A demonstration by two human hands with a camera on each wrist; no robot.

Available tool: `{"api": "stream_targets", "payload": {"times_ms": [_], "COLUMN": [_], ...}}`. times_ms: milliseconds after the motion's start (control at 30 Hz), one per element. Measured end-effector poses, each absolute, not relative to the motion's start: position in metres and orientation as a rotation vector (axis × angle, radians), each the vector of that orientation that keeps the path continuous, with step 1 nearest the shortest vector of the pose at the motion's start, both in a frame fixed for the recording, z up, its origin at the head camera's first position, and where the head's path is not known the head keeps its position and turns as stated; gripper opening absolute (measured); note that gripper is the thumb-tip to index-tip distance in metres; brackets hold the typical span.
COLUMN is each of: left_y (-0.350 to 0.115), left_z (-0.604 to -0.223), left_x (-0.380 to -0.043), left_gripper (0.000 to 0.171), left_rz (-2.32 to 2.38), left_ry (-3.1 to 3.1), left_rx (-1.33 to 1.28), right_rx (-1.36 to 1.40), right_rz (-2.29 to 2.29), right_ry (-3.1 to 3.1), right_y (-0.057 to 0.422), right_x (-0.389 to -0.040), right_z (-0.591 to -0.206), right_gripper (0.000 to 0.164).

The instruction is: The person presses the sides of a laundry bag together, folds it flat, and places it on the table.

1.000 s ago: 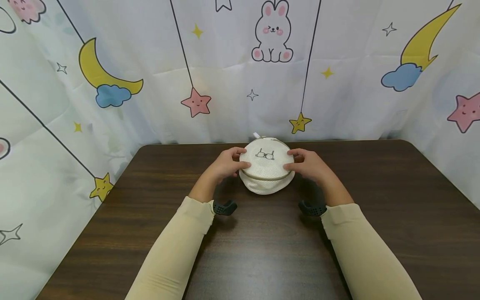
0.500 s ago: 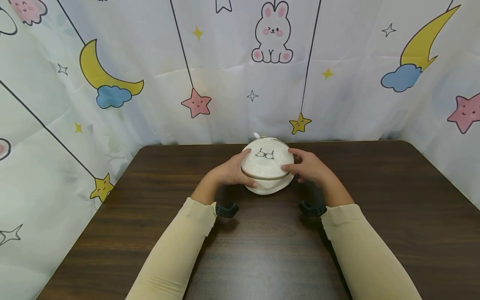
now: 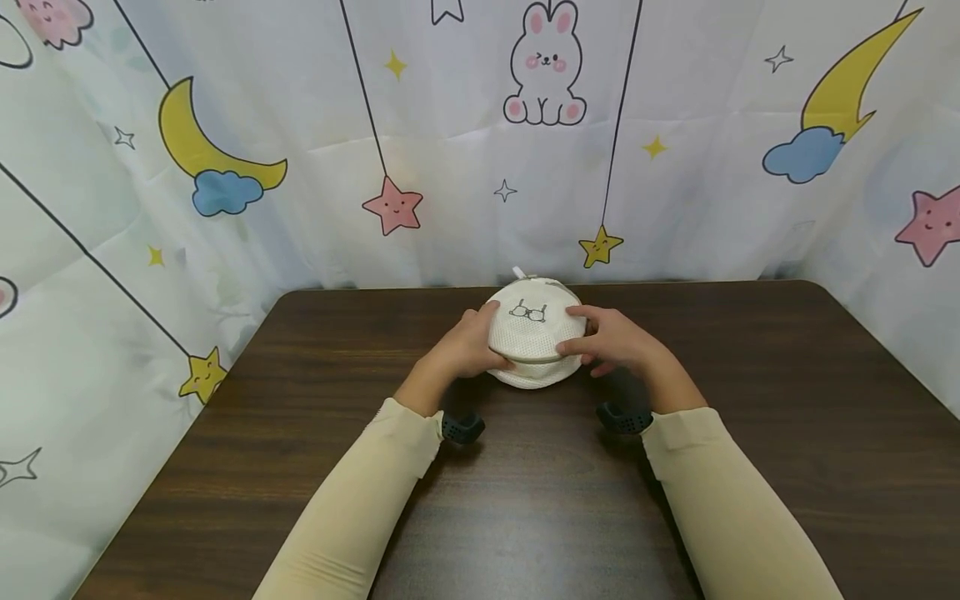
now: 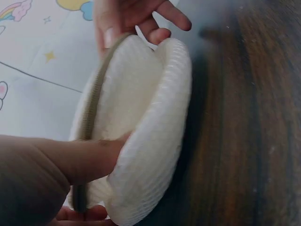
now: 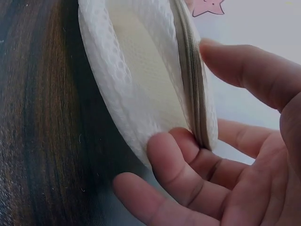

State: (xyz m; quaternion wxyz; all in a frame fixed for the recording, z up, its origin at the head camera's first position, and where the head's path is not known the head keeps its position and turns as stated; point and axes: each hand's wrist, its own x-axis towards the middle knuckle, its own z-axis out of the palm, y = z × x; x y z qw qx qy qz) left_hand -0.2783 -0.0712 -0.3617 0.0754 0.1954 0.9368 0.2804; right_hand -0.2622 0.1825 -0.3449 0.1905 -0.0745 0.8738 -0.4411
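A round white mesh laundry bag (image 3: 534, 339) with a printed pair of glasses on top sits near the back of the table. My left hand (image 3: 467, 346) holds its left side; in the left wrist view the thumb presses into the soft side wall below the tan zipper (image 4: 96, 94). On the other side my right hand (image 3: 618, 340) grips the bag, thumb at the top rim and fingers curled against the wall in the right wrist view. The mesh wall (image 5: 106, 75) folds inward between its lower edge and the zipper band.
A dark brown wooden table (image 3: 525, 500) carries the bag. Behind it hangs a white curtain (image 3: 465, 108) printed with moons, stars and a rabbit. A white tab (image 3: 518, 272) sticks up at the bag's back. Dark bands (image 3: 462, 427) sit at both wrists.
My left hand has slid from the top rim down to the bag's side and shifted slightly right. The right fingers have moved a little inward and lower. The bag looks more squashed.
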Motion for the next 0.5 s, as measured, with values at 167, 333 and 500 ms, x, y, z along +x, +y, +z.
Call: {"api": "stream_targets", "payload": {"times_ms": [167, 333, 500], "left_y": [-0.07, -0.075, -0.085], "left_z": [-0.363, -0.362, -0.357], "left_x": [-0.278, -0.281, -0.285], "left_gripper": [0.097, 0.101, 0.109], "left_rz": [0.792, 0.801, 0.831], "left_ry": [2.887, 2.828, 2.682], "left_rx": [0.506, 0.579, 0.678], "right_rx": [-0.182, -0.179, -0.195], "right_rz": [-1.254, -1.235, -1.233], "right_ry": [2.459, 2.481, 2.482], "right_y": [0.182, 0.182, 0.182], "right_x": [-0.262, -0.263, -0.263], "right_z": [-0.346, -0.349, -0.351], "right_gripper": [0.075, 0.072, 0.072]}}
